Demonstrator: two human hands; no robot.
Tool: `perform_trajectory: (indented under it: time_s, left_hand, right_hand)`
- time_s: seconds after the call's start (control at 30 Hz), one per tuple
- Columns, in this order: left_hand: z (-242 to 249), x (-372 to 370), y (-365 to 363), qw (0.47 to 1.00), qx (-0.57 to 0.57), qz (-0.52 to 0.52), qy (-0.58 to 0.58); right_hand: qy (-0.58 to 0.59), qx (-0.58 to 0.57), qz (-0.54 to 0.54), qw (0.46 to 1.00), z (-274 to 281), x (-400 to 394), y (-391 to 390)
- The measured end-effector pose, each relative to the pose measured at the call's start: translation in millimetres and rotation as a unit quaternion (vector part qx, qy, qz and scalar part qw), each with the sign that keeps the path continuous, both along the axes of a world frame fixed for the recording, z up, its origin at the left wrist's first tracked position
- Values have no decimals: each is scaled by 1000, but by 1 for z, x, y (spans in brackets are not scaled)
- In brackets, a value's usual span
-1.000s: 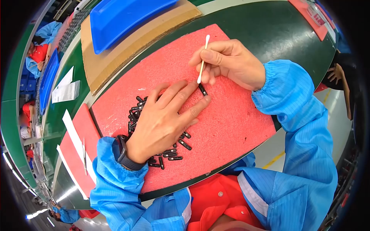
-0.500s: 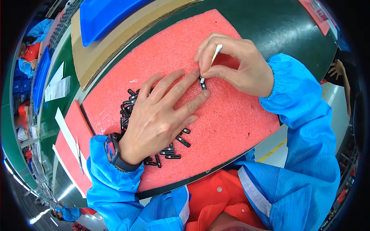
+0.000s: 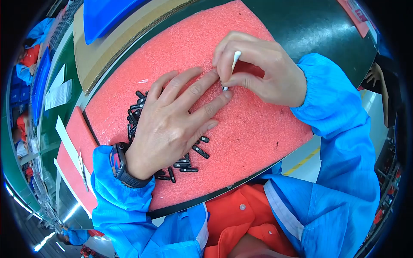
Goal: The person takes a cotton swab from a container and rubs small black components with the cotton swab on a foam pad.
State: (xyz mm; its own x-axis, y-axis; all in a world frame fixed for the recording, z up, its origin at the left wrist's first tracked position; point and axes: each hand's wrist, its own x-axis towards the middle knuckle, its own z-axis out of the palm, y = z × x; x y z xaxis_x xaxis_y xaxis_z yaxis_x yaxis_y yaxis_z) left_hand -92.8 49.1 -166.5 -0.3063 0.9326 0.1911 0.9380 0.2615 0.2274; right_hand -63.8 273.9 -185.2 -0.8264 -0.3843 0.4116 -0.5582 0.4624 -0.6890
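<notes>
My right hand [image 3: 262,71] pinches a white cotton swab [image 3: 236,60] between thumb and fingers. The swab's lower tip touches a small black part [image 3: 224,84] on the pink foam sheet [image 3: 258,124]. My left hand [image 3: 170,124] lies palm down with fingers spread. Its middle and index fingertips hold the black part at either end, and most of the part is hidden between the hands. Beside and partly beneath my left hand lies a loose group of similar small black parts [image 3: 201,151], each with a light spot.
Tweezers [image 3: 83,172] rest on a smaller pink sheet [image 3: 71,150] with white strips at the left. A blue tray [image 3: 103,21] and cardboard [image 3: 81,64] sit at the upper left. Another person's hand [image 3: 374,73] shows at the right edge.
The view has shifted slightly. The swab stands a little more upright, and my left index fingertip has come closer to the swab tip, covering more of the black part.
</notes>
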Motion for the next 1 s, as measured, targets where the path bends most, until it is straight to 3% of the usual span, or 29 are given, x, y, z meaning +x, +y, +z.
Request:
perform_trajectory:
  time_s: [0.1, 0.2, 0.3, 0.37, 0.47, 0.6, 0.7, 1.0]
  left_hand:
    - [-1, 1, 0, 1000, 0, -1, -3]
    - [-2, -1, -1, 1000, 6, 1, 0]
    - [5, -5, -4, 998, 45, -15, -46]
    - [19, -15, -22, 997, 46, 40, -50]
    - [29, -28, -38, 987, 71, 123, -71]
    - [12, -36, -39, 993, 83, 73, -28]
    - [10, -36, -35, 998, 17, 52, 13]
    - [16, -33, 1, 998, 36, -56, 21]
  right_hand:
    - [20, 12, -7, 1000, 0, 2, -2]
    - [32, -70, 6, 997, 4, 5, -7]
    - [38, -32, 10, 999, 6, 10, -10]
    - [50, -25, 21, 998, 4, 6, -13]
    - [123, 51, -45, 990, 2, 4, -10]
    - [113, 37, -97, 988, 3, 4, -9]
    - [103, 25, -106, 989, 0, 2, -11]
    - [27, -38, -145, 988, 1, 2, -17]
